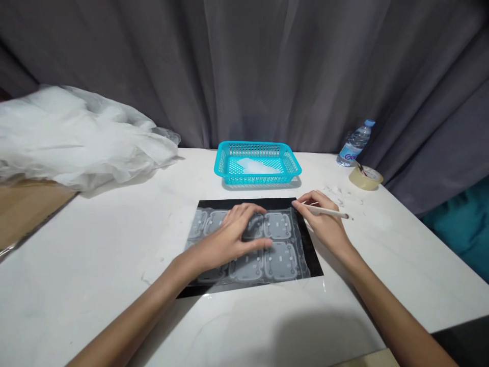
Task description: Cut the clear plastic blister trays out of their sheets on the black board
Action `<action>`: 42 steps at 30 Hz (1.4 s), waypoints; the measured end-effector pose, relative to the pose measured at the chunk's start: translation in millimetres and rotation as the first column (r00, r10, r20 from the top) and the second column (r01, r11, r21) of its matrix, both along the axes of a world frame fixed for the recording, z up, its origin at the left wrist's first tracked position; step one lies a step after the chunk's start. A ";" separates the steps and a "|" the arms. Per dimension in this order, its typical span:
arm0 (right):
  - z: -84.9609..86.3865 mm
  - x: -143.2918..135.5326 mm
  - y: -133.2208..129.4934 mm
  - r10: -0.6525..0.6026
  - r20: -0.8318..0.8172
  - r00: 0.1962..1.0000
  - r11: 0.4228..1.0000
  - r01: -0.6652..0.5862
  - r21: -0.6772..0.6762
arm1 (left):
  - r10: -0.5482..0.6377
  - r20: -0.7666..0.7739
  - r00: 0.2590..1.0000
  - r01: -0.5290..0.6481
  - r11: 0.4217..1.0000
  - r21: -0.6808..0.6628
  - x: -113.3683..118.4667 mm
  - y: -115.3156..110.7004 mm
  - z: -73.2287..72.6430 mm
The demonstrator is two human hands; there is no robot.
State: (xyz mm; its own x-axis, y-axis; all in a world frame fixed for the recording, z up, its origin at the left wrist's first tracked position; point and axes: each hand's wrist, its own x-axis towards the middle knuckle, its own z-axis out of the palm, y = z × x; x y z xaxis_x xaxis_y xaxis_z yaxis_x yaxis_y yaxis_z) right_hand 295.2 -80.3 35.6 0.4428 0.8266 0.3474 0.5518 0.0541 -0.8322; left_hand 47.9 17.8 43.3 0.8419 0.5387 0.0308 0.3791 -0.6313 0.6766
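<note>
A clear plastic sheet (280, 260) with rows of moulded rounded-square shapes lies on a flat black sheet (311, 255). My left hand (239, 229) rests over the plastic, its fingers spread and thumb apart, covering some of the shapes. At the far right corner of the black sheet is my right hand (321, 216). Its fingers are closed around a slim white pen-like stick (326, 211), whose dark end points right. The thumb and index finger meet near that corner; the stick's other end is hidden by the fingers.
Beyond the sheets stands a turquoise basket (219, 171) with white pieces (257, 166) inside. A water bottle (351, 148) and tape roll (365, 178) are at back right. White plastic bags (76, 137) and cardboard (30, 209) lie left. White scraps (340, 191) dot the table.
</note>
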 end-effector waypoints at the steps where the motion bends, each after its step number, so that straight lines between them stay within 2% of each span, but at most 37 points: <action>1: 1.5 2.2 -0.4 -0.006 -0.019 1.000 1.000 0.006 0.013 | -0.051 -0.063 0.997 0.051 0.999 0.000 -2.6 -2.3 -0.2; 3: 8.3 4.9 -3.8 0.056 -0.112 0.992 0.998 -0.056 0.007 | -0.117 -0.176 0.977 0.125 0.992 0.033 -5.3 -6.2 -3.7; 5: 17.4 4.3 -9.5 0.226 -0.200 0.954 0.969 -0.241 -0.057 | -0.133 -0.238 0.962 0.164 0.979 0.117 -4.7 -7.4 -10.3; 7: 25.0 0.6 -15.8 0.389 -0.247 0.887 0.891 -0.431 -0.145 | -0.120 -0.242 0.963 0.175 0.959 0.221 -2.0 -5.7 -17.3; 9: 28.6 -4.2 -21.7 0.479 -0.296 0.827 0.807 -0.547 -0.223 | -0.096 -0.226 0.969 0.163 0.940 0.299 1.2 -1.8 -22.7; 14: 18.7 -6.7 -33.3 0.540 -0.406 0.737 0.671 -0.669 -0.320 | -0.035 -0.198 0.980 0.121 0.890 0.439 6.5 10.5 -31.4; 17: 8.4 -2.8 -37.3 0.533 -0.426 0.731 0.650 -0.676 -0.348 | -0.002 -0.133 0.991 0.077 0.826 0.559 7.2 12.3 -31.0; 19: 4.4 -0.6 -37.9 0.530 -0.394 0.751 0.660 -0.657 -0.364 | -0.042 -0.075 0.996 0.078 0.800 0.595 6.4 8.7 -25.3; 23: 5.0 0.7 -36.7 0.532 -0.279 0.799 0.706 -0.601 -0.376 | -0.287 -0.017 0.958 0.259 0.839 0.479 4.6 -7.2 -9.1; 26: 8.2 -0.6 -36.8 0.559 -0.249 0.791 0.700 -0.611 -0.369 | -0.374 -0.008 0.927 0.350 0.859 0.373 5.9 -17.6 -5.3; 34: 7.6 -4.9 -37.1 0.626 -0.191 0.756 0.676 -0.648 -0.351 | -0.333 0.062 0.941 0.321 0.935 0.154 7.0 -14.4 -14.0; 42: 8.2 -7.9 -38.9 0.644 -0.167 0.747 0.666 -0.654 -0.359 | -0.337 0.063 0.939 0.325 0.934 0.149 6.1 -16.9 -13.5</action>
State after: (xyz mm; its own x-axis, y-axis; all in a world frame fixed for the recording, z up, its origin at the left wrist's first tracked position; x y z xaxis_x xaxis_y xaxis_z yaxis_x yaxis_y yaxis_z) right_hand 287.3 -119.1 43.7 -0.2515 0.9665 -0.0517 0.4766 0.0772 -0.8757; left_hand 53.9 0.9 29.8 0.9627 0.2154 0.1638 0.0770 -0.7982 0.5974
